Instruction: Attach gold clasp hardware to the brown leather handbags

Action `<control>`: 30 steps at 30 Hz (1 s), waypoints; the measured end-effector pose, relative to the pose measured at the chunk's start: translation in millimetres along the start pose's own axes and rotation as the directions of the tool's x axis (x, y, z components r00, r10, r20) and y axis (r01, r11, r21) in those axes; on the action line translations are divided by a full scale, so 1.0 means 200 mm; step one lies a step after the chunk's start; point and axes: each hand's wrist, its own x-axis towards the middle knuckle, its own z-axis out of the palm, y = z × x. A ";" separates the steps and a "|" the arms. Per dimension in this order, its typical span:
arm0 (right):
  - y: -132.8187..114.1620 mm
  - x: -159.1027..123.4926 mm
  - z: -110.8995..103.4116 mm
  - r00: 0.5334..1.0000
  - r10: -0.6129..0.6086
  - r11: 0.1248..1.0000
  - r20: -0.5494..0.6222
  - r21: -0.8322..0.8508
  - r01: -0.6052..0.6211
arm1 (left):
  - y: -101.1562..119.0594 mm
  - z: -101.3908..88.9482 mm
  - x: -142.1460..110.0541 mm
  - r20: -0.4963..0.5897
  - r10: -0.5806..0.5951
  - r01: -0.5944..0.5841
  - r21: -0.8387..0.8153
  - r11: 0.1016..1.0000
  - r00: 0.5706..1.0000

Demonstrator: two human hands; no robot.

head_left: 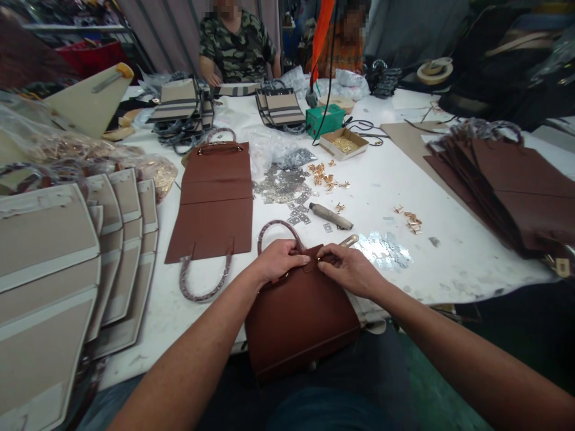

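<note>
A brown handbag (300, 320) leans at the table's front edge, partly over the lap. Its wrapped handle (275, 226) arches up behind my left hand (281, 261), which grips the bag's upper edge with the thumb on top. Close beside it, my right hand (344, 268) is closed in a pinch at the same edge, on a tiny gold metal fitting (318, 260). Past the right fingers sticks out a flat metal piece with a hole (349, 240); whether that hand holds it is hidden. A taped, rod-shaped tool (331, 216) lies just beyond.
Another brown bag piece (215, 209) lies flat at left, near stacked beige panels (121, 239). Loose metal plates (281, 184), gold fittings (321, 175) and a carton of small parts (344, 143) are farther back. Brown bags (507, 185) pile up at right. Two people sit opposite.
</note>
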 end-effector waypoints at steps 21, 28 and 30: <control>-0.05 0.06 0.00 0.988 0.090 0.996 0.123 -0.019 -0.088 | -0.01 0.00 0.01 -0.011 0.047 -0.046 0.062 0.997 0.999; -0.07 0.09 0.01 0.975 0.156 0.988 0.156 -0.047 -0.150 | -0.05 -0.01 0.02 -0.014 0.074 -0.073 0.077 0.994 0.997; -0.08 0.09 0.02 0.977 0.168 0.985 0.133 -0.052 -0.163 | -0.05 -0.01 0.03 -0.009 0.079 -0.078 0.068 0.995 0.997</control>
